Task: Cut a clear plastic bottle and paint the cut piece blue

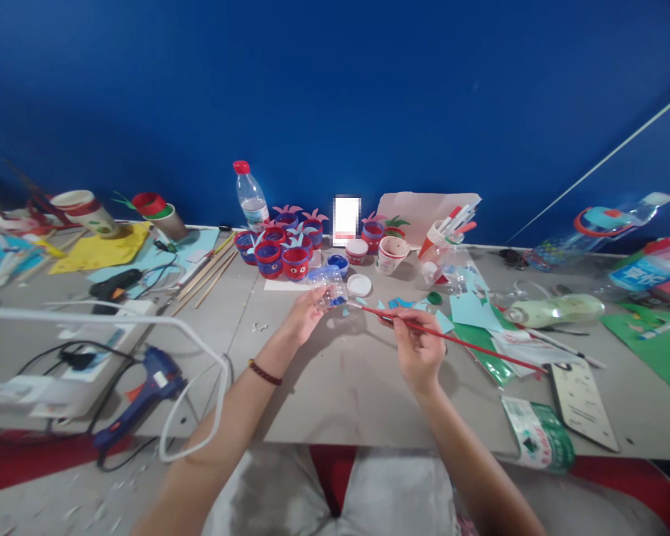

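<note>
My left hand [308, 313] is closed around a small clear plastic bottle piece [330, 286], partly coated in blue paint. In my right hand [420, 346] is a long red-handled paintbrush [463, 340], gripped like a pen. Its tip reaches the lower edge of the plastic piece, where blue shows. Just behind stand an open pot of blue paint [338, 263] and a white lid [359, 285]. To their left is a cluster of small painted cups [269, 259], red and blue, several with eyes and leaf-like paper tops.
A blue glue gun [155, 383], power strip [97, 365] and white cable [223, 387] lie at left. Wooden sticks [206, 275] and a clear bottle [251, 197] are farther back. At right are paper scraps [474, 311], a pale green bottle [561, 310] and a white plate-like piece [584, 406].
</note>
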`<state>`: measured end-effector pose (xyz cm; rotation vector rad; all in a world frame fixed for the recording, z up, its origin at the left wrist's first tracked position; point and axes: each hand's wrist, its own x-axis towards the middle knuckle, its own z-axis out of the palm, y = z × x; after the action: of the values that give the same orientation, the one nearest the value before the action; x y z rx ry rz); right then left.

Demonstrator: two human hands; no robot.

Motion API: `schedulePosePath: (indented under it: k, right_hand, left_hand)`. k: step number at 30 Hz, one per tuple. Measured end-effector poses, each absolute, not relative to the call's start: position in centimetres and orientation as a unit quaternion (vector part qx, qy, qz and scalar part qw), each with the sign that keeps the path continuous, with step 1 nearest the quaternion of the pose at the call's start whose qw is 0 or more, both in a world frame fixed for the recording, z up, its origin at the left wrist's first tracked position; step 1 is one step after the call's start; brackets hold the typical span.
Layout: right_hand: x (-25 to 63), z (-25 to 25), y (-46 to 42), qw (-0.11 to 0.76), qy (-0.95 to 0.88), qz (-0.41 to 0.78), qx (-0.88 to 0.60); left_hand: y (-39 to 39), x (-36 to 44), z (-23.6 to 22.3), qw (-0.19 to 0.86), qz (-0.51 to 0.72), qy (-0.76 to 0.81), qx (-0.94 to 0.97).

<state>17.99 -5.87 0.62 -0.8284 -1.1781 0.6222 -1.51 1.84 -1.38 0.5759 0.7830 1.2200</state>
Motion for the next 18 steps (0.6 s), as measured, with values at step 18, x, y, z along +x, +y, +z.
schedulePosePath:
  k: [18]
  right_hand:
    - [18.2, -0.4, -6.5, 0.667, -0.624, 0.153, -0.376]
  left_hand:
    - [1.6, -1.5, -0.8, 0.710, 0.551, 0.370, 0.236]
